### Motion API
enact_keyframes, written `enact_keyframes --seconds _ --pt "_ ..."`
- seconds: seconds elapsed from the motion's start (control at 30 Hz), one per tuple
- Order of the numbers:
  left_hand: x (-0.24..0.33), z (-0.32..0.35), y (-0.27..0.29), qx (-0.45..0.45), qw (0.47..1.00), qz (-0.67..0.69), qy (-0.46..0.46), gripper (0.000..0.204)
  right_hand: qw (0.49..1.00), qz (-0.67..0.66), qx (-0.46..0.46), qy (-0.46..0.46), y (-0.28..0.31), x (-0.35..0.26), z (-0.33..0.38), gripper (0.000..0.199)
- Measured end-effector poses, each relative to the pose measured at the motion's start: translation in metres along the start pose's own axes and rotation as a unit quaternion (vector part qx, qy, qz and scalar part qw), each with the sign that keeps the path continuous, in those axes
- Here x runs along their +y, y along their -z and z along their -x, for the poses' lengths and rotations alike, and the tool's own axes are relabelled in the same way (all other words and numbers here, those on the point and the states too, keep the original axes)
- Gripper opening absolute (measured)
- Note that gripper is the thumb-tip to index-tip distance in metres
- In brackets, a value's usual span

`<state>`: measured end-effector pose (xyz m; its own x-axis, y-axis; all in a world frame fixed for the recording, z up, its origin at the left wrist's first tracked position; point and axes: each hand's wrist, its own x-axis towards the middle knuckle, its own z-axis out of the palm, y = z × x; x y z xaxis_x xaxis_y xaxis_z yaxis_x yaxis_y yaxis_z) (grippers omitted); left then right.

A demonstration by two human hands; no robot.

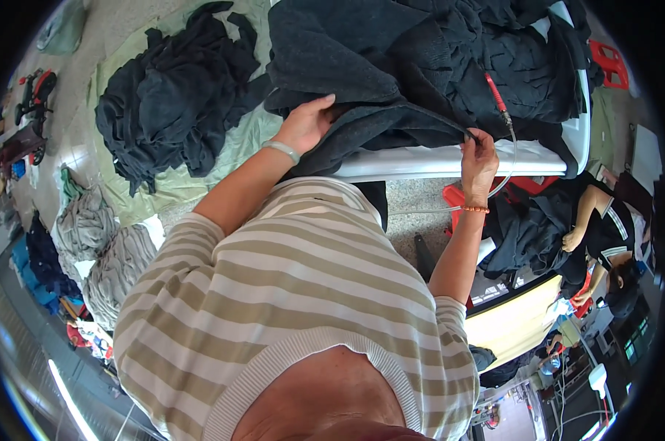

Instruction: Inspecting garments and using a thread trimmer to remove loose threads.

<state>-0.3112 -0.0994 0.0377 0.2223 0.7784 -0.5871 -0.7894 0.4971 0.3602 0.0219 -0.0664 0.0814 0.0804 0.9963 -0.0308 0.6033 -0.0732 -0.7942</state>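
A dark, nearly black knit garment (pixel 380 128) lies at the near edge of a white table (pixel 450 163). My left hand (pixel 306 128) is at its left part, thumb raised and fingers partly hidden in the cloth as they hold a fold. At the garment's right end, my right hand (pixel 479 158) pinches its edge between thumb and fingertips. The edge stretches between both hands. Just beyond my right hand, a slim red-handled tool (pixel 496 93) rests on the dark cloth, joined to a clear hose (pixel 514 151) that runs down past my wrist.
More dark garments (pixel 494 55) cover the table. At left, a dark clothes heap (pixel 174 103) lies on a pale green sheet (pixel 115 198); grey cloth (pixel 86 224) is nearer. A red stool (pixel 610 65) stands at far right. At right, another person (pixel 604 228) sits beside dark garments (pixel 531 228).
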Motion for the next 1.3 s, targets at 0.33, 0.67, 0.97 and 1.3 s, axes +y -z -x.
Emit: enact_keyframes --seconds 0.33,0.67,0.97,1.3 --pt "0.083 0.024 -0.045 -0.124 0.978 -0.097 -0.136 0.01 0.999 -0.035 -0.032 0.003 -0.002 -0.019 0.001 0.011" --pt "0.012 -0.001 -0.015 0.086 0.885 -0.447 -0.103 0.039 0.994 -0.072 -0.078 0.011 -0.008 -0.02 -0.01 0.01" --pt "-0.013 -0.044 -0.055 0.022 0.901 -0.431 -0.047 0.036 0.985 -0.102 -0.139 -0.015 0.006 -0.025 -0.018 0.011" --pt "-0.025 -0.014 -0.066 0.073 0.936 -0.334 -0.089 0.02 0.99 -0.018 -0.119 0.076 -0.008 -0.019 -0.005 0.027"
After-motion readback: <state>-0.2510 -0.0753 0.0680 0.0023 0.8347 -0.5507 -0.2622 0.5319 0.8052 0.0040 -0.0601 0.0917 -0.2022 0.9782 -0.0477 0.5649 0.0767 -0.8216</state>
